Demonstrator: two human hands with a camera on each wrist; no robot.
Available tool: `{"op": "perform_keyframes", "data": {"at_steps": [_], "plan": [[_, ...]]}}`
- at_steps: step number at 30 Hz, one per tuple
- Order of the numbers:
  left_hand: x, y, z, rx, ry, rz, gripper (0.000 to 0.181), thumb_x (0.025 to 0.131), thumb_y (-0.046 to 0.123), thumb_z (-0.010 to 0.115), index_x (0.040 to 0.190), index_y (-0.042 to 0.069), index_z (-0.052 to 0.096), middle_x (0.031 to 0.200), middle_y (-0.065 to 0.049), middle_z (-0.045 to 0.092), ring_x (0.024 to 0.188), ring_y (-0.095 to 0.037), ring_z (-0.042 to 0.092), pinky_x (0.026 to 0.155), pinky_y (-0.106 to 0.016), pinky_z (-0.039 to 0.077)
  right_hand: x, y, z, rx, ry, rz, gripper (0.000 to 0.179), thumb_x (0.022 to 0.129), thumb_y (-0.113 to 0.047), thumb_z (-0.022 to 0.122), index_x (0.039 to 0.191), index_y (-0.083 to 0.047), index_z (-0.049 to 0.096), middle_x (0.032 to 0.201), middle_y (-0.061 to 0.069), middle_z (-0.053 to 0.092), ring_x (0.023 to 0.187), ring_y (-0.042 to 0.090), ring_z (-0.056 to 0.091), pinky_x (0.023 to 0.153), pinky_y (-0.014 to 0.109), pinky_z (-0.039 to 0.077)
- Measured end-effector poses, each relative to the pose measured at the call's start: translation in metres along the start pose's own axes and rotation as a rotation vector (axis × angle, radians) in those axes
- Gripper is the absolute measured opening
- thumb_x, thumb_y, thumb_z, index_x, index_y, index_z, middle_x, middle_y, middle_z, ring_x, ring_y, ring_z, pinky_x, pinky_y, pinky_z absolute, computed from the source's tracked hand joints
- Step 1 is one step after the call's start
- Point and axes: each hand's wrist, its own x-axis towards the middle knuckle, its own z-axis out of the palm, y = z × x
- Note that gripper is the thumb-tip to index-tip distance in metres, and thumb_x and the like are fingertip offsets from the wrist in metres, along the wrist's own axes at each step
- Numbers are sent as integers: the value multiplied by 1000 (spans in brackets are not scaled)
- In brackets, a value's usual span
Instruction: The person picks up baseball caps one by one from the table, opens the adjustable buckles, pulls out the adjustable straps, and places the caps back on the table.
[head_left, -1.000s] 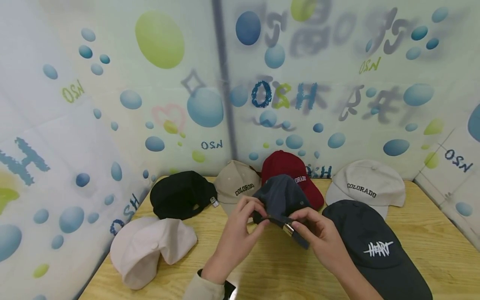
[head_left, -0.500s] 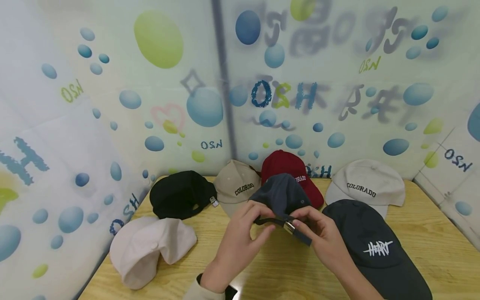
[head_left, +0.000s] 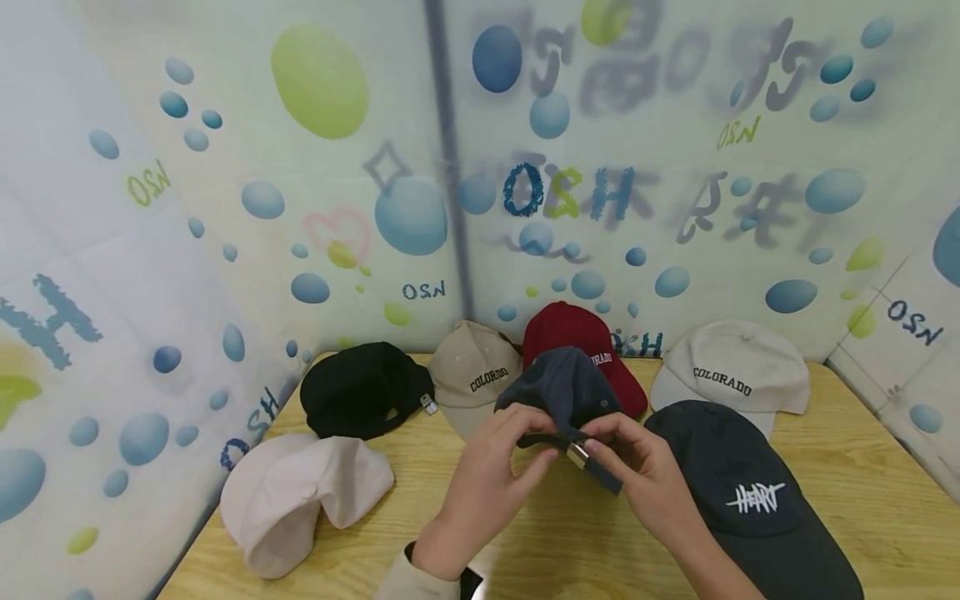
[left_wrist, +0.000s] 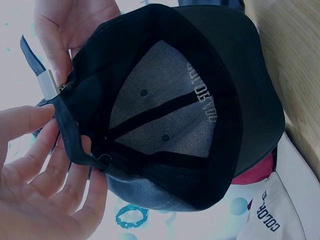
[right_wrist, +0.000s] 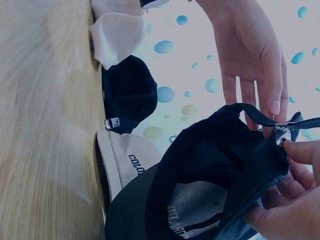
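Above the table, a navy baseball cap (head_left: pixel 558 379) is held up with its back strap toward me. Its hollow inside shows in the left wrist view, the brim pointing away. My left hand (head_left: pixel 487 479) has its thumb and fingers on the strap (left_wrist: pixel 71 135), which bows out in a loop beside the buckle. At the other side, my right hand (head_left: pixel 645 462) pinches the cap by the metal buckle (head_left: pixel 577 455), thumb right at its edge. A loose strap tail (left_wrist: pixel 31 56) sticks out past the buckle.
Caps line the wooden table (head_left: pixel 525 550): black (head_left: pixel 363 387), beige (head_left: pixel 468 367) and dark red (head_left: pixel 566 325) at the back. A pale pink cap (head_left: pixel 300 492) lies left; a light grey cap (head_left: pixel 735 367) and a black HEART cap (head_left: pixel 750 492) lie right. A printed curtain (head_left: pixel 360 208) stands behind.
My left hand has slid along the strap toward the buckle, and the strap now bows out more. The right hand has stayed at the buckle.
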Motion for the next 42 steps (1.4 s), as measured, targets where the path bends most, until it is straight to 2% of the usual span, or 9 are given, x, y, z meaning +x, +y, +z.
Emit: {"op": "perform_keyframes", "data": {"at_steps": [11, 18, 32, 42], "plan": [[1, -2, 4, 36, -30, -10, 24, 90, 17, 75, 112, 19, 66, 108, 7, 69, 101, -10, 64, 91, -28, 54, 0, 1, 0, 41, -24, -8, 12, 97, 1, 59, 107, 5, 63, 94, -12, 69, 85, 4, 66, 74, 17, 53], [2, -3, 6, 17, -38, -2, 23, 91, 19, 73, 112, 18, 66, 108, 6, 69, 102, -10, 64, 91, -28, 54, 1, 3, 1, 78, -43, -32, 12, 97, 2, 57, 108, 6, 62, 95, -11, 70, 87, 5, 69, 76, 17, 55], [2, -5, 7, -16, -28, 31, 22, 89, 15, 75, 109, 15, 64, 104, 3, 68, 99, -9, 66, 89, -24, 55, 1, 2, 1, 13, -25, -9, 12, 97, 0, 59, 107, 4, 64, 95, -12, 68, 85, 3, 67, 74, 18, 54], [4, -8, 7, -37, -36, 18, 19, 89, 11, 75, 104, 13, 64, 99, 2, 68, 96, -9, 67, 87, -24, 55, 0, 2, 1, 2, -27, -5, 12, 97, -1, 59, 107, 3, 64, 95, -14, 68, 84, 3, 65, 74, 18, 53]]}}
